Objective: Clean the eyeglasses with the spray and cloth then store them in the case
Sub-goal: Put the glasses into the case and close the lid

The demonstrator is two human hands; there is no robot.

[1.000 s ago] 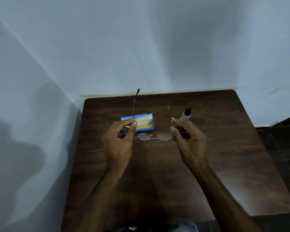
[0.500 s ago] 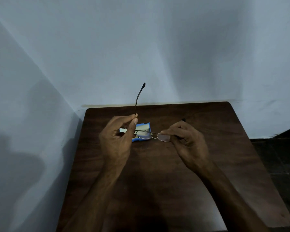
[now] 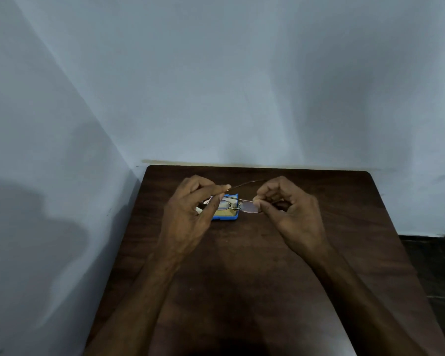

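Temple arm (image 3: 247,184) of eyeglasses (image 3: 242,204) swung from upright to near-flat (across lenses); spray bottle now hidden.

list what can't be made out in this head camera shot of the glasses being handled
1. Spray bottle: not seen; it may lie behind the right hand.
2. Cloth: none visible.
3. Case: its left part is hidden by the left hand, so its contents are unclear.
4. Glasses: the outer ends of the frame sit inside each grip; lens cleanliness is too small and dim to judge.
5. Table: its near edge is cut off by the picture's bottom.
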